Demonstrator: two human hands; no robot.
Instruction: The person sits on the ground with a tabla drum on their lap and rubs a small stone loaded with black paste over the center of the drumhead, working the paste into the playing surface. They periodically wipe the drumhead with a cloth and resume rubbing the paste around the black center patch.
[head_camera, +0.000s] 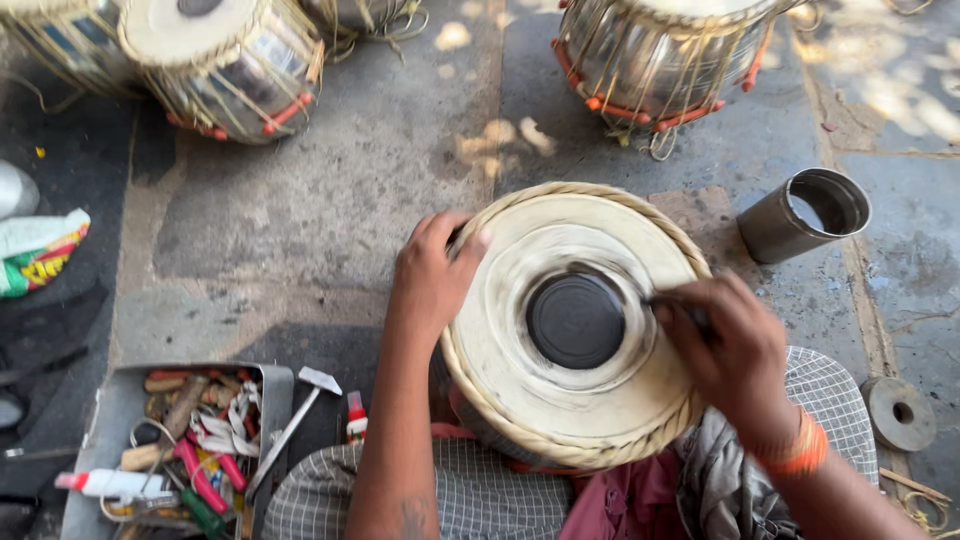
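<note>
The left hand grips the tabla drum rim, fingers curled on it, while the right hand, fingers clamped on a small dark tool, works the black centre patch, calling for steady pressure.

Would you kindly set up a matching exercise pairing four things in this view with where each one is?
Things:
1. left hand
2. right hand
3. metal cup
4. hammer

Places:
A. lying by the open tool tray
B. standing on the stone floor, right of the drum
C. gripping the drum's braided rim
D. over the drumhead beside the black centre patch, holding a small dark tool

Pairs: 1-C, 2-D, 3-B, 4-A
</note>
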